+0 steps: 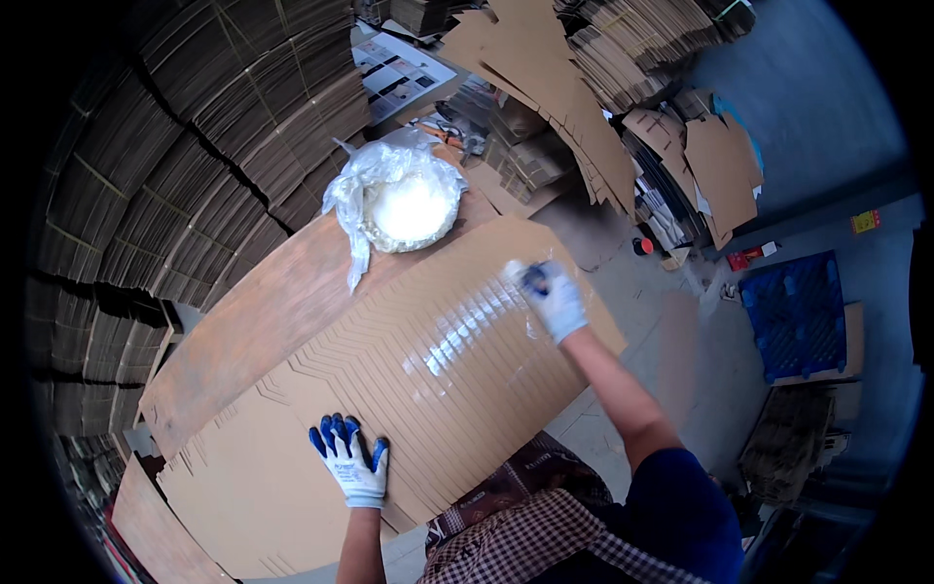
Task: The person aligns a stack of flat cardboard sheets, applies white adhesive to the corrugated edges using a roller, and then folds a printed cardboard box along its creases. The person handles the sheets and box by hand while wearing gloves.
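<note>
Overlapping brown cardboard sheets (370, 419) lie fanned out in narrow steps across the table. My left hand (352, 467), in a white glove with blue fingertips, rests flat on them at the lower left, fingers spread. At the upper right of the fan, my gloved right hand (555, 300) is closed round what looks like a brush (514, 272), pale and blurred by motion. Wet, shiny streaks (462, 336) run over the stepped edges to its left. Beyond the sheets stands a basin lined with clear plastic (355, 195), holding a white paste (411, 212).
Bare wooden tabletop (243, 292) shows behind the sheets. Tall strapped stacks of cardboard (195, 127) line the left. More cardboard pieces (559, 88) lean at the far side. To the right, a blue plastic pallet (796, 316) stands near the wall.
</note>
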The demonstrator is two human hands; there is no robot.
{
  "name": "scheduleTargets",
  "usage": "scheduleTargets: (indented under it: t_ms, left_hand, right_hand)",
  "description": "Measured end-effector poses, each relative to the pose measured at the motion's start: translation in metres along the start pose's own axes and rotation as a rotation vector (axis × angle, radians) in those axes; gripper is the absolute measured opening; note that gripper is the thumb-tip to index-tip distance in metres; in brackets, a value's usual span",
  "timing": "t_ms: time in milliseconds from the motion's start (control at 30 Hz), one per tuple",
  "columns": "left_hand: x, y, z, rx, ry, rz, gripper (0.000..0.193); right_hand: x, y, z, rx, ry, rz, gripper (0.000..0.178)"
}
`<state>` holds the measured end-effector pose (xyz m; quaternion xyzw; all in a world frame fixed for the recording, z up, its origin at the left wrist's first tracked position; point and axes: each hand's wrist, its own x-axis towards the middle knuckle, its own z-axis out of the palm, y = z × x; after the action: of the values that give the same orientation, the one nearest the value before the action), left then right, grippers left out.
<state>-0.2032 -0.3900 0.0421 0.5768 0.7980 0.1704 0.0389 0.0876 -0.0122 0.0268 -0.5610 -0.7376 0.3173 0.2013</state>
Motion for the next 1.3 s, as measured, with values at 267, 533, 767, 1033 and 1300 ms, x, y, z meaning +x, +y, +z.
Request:
scheduleTargets:
  t_ms: [267, 533, 767, 1033, 1300]
  left_hand:
    - [0.004, 0.005, -0.004, 0.055, -0.035, -0.006, 0.071]
    - [0.000, 0.003, 0.001, 0.097, -0.033, -0.007, 0.071]
    - [0.003, 0.003, 0.005, 0.132, -0.053, -0.005, 0.076]
    - [-0.006, 0.001, 0.002, 0.160, -0.069, -0.011, 0.077]
    - [0.003, 0.007, 0.003, 0.078, -0.031, -0.016, 0.076]
  right_hand:
    - [0.020, 0.005, -0.018, -0.125, -0.067, -0.383, 0.035]
    - [0.084, 0.072, -0.091, -0.268, 0.201, 0.020, 0.040]
    - [0.053, 0.081, -0.069, 0.074, 0.083, 0.119, 0.046]
    - [0.049, 0.069, -0.073, 0.168, 0.314, 0.201, 0.041]
    - [0.088, 0.066, -0.080, 0.315, 0.259, 0.287, 0.041]
